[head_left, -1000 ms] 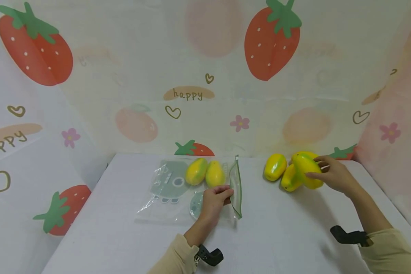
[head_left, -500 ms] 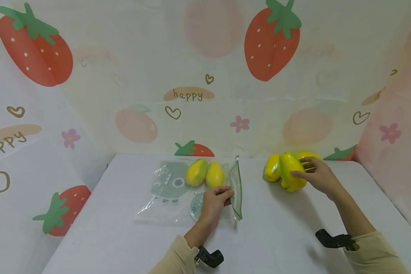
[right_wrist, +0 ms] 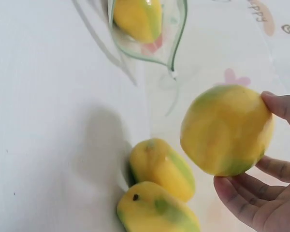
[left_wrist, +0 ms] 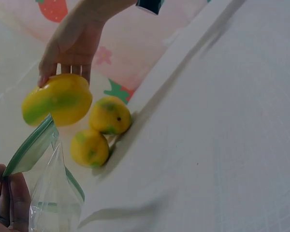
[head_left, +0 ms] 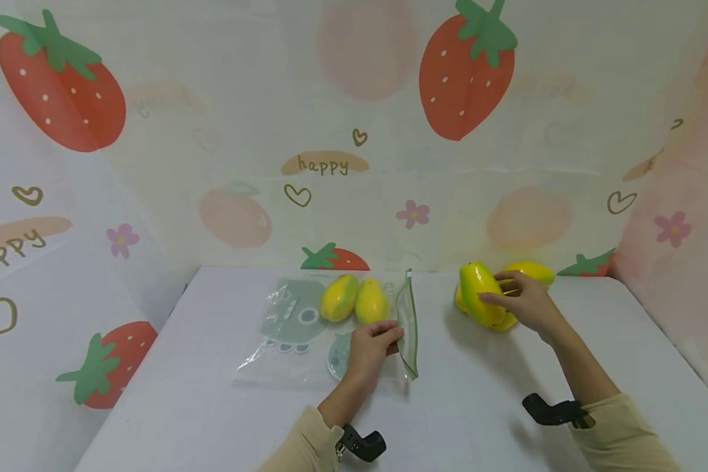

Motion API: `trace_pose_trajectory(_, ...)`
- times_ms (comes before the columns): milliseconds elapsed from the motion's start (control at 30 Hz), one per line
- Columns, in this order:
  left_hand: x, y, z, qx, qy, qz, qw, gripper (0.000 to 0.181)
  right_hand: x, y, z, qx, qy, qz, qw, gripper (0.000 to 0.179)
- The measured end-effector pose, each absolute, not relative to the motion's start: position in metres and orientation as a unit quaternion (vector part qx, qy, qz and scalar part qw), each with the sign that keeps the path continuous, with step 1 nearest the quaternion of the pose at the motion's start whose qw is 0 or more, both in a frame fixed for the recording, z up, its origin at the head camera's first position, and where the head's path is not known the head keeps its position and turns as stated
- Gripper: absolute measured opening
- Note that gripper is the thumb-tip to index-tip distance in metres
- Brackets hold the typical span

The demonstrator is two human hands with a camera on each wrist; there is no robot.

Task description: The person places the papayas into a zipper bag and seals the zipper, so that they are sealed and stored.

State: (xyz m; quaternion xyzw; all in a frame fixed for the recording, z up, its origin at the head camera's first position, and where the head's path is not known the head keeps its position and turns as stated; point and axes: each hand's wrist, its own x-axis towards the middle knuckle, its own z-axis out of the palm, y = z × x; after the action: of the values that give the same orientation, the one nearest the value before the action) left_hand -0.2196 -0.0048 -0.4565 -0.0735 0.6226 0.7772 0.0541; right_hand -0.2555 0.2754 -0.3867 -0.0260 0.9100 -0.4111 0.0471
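The right hand (head_left: 528,303) curls thumb and fingers round a smooth, glossy yellow-green oval mango (head_left: 479,293), lifted clear of the table. At its 3 o'clock, two more yellow-green mangoes (right_wrist: 159,193) lie touching each other against the back wall. Well apart at 9 o'clock, the left hand (head_left: 370,344) pinches the green zip rim of a clear, crinkly plastic zip bag (head_left: 307,328), propping its mouth (head_left: 407,321) open as a narrow upright slit. Two yellow mangoes (head_left: 354,299) sit side by side inside the bag, at 11 o'clock from that hand.

This looks like the carrying step of bagging the fruit. The next move calls for bringing the held mango level with the slit and turning it narrow end first, since the opening seems tight. The white table (head_left: 478,406) is matte and flat; the film is thin and limp, printed with a grey-green cartoon figure.
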Motion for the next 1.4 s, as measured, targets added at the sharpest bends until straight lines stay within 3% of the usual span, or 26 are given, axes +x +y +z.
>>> trace_pose_trajectory(1400, -0.223, 0.005, -0.455, -0.083, 0.618, 0.780, 0.046, 0.025, -0.279, 0.211, -0.419, -0.032, 0.900, -0.427, 0.083, 0.075)
